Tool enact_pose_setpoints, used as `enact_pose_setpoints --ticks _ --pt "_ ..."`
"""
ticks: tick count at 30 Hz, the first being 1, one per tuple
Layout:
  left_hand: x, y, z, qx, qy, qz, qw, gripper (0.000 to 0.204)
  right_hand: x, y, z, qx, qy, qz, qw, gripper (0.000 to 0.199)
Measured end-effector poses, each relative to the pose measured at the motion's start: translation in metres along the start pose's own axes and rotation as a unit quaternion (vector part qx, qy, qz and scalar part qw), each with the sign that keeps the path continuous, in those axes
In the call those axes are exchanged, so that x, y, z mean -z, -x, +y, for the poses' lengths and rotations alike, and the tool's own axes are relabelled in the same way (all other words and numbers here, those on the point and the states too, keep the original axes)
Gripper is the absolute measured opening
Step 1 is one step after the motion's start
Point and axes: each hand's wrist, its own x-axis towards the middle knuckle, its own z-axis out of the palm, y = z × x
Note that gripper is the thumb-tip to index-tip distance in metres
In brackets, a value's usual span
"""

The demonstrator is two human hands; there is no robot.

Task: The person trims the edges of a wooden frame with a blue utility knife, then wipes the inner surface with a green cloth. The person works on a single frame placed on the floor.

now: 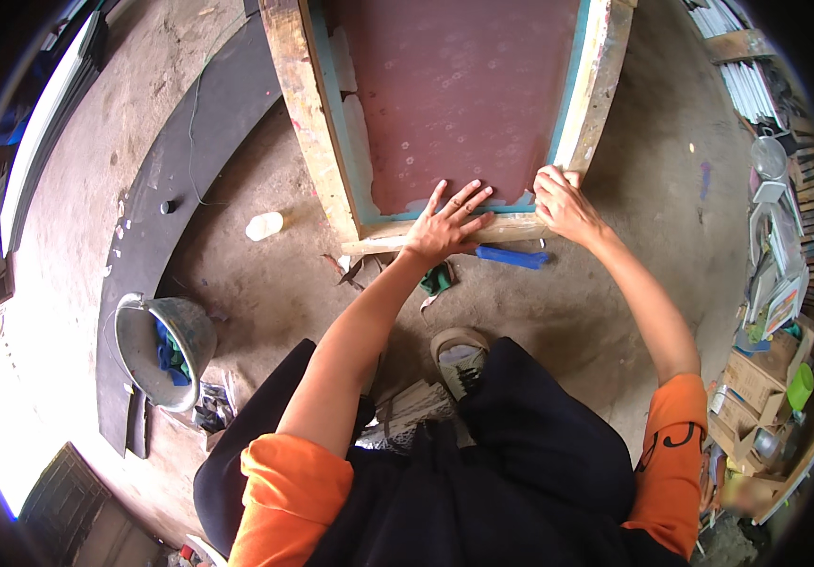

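Observation:
In front of me a paint-stained wooden frame [315, 142] holds a stretched reddish-brown mesh panel [463, 104] dotted with faint pale marks. Teal strips line the panel's sides. My left hand [448, 227] lies with fingers spread across the frame's near rail, fingertips on the panel's lower edge. At the near right corner, my right hand [565, 205] is closed with its fingers bent against the inner edge. Whatever it may pinch there is hidden. Just below the near rail, a blue strip [513, 257] is visible, and a green cloth [437, 279] lies on the floor.
On the left stands a grey bucket [201, 338] with blue and green cloths inside. A long curved black sheet [175, 170] lies along the floor near a whitish container [264, 225]. Cardboard boxes [745, 387], a green cup [801, 386] and stacked items line the right side.

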Motion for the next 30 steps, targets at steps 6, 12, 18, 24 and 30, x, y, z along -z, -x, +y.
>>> enact_pose_setpoints --ticks 6,12,18,24,30 --pt "0.001 -0.004 0.002 -0.007 -0.009 0.005 1.000 0.068 0.009 0.002 0.000 0.009 0.034 0.005 0.999 0.009" --pt "0.000 -0.002 0.001 -0.005 -0.011 -0.001 1.000 0.068 0.026 0.000 -0.015 -0.048 0.176 0.138 0.973 0.019" --pt "0.001 -0.002 0.001 -0.006 0.000 0.010 1.000 0.069 -0.003 -0.005 -0.036 -0.185 0.256 0.023 0.949 0.048" --pt "0.001 -0.003 0.001 -0.014 0.003 0.020 1.000 0.069 -0.015 -0.025 -0.040 -0.240 0.302 -0.104 0.917 0.050" --pt "0.004 -0.004 0.001 -0.018 0.032 0.035 0.999 0.069 -0.009 -0.018 -0.015 -0.111 0.297 -0.082 0.945 0.022"
